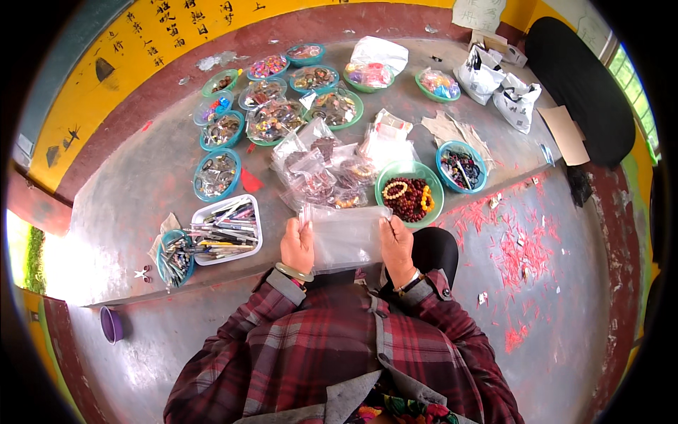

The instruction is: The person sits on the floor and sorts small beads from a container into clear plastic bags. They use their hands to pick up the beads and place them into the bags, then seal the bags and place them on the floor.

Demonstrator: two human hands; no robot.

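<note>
A clear plastic bag [346,237] is stretched flat between my hands, in front of my lap. My left hand [297,244] pinches its upper left corner, thumb on top. On the opposite side my right hand [397,249] grips the other upper corner. The bag looks empty. Just beyond it stands a green bowl [432,177] holding dark red and yellow bead bracelets [406,201]. A heap of filled clear bags [318,177] lies on the grey platform behind the bag in my hands.
Several bowls of small goods [275,120] stand farther back. At left sit a white basket of pens [226,227], a blue bowl of pens [175,258] and scissors [143,273]. A blue bowl [460,167] stands right; red scraps [522,247] litter the floor beyond the platform edge.
</note>
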